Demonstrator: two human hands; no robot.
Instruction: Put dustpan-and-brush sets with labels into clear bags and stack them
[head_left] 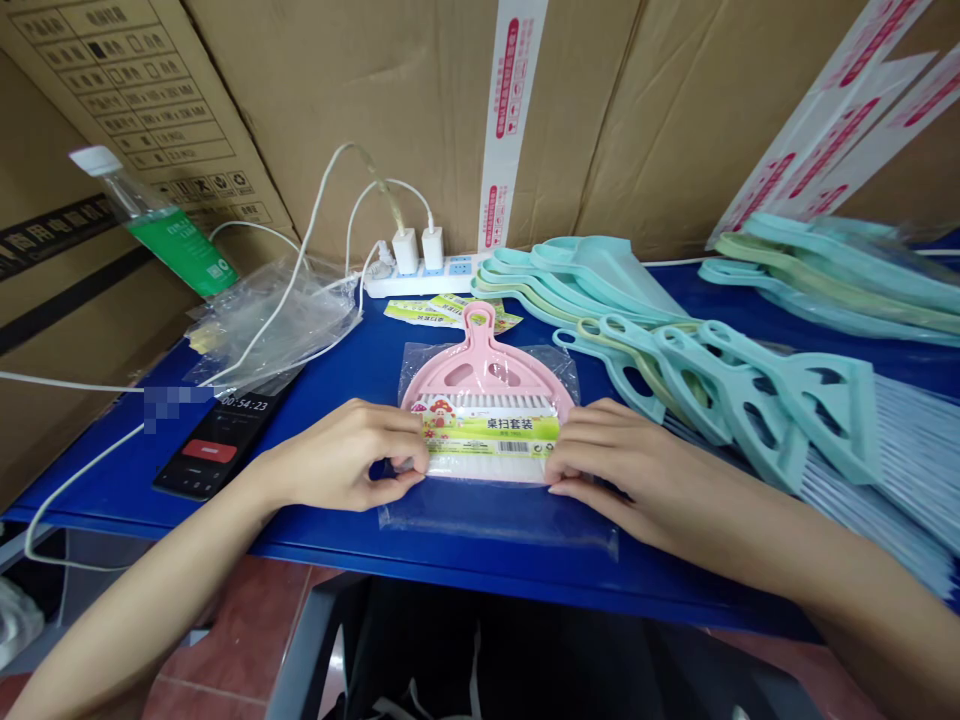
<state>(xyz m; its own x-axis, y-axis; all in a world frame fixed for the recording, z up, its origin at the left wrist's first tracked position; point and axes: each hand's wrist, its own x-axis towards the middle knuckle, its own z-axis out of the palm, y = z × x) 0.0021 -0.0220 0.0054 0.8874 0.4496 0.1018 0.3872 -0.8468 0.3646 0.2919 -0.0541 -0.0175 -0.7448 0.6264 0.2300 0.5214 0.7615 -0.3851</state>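
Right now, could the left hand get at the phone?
Likely yes: the phone lies beside the left forearm, its near part uncovered, though loose plastic overlaps its far end and the left hand pinches a clear bag.

We find the central dustpan [481, 352] smooth plastic, its bag [502, 515] glossy clear film at six o'clock, the box [390, 90] at twelve o'clock matt, creased cardboard.

L hand [356, 452] & R hand [611, 455] pinch clear bag [502, 515] w/ pink dustpan [480, 355] (label [510, 428] over brush [487, 467]).
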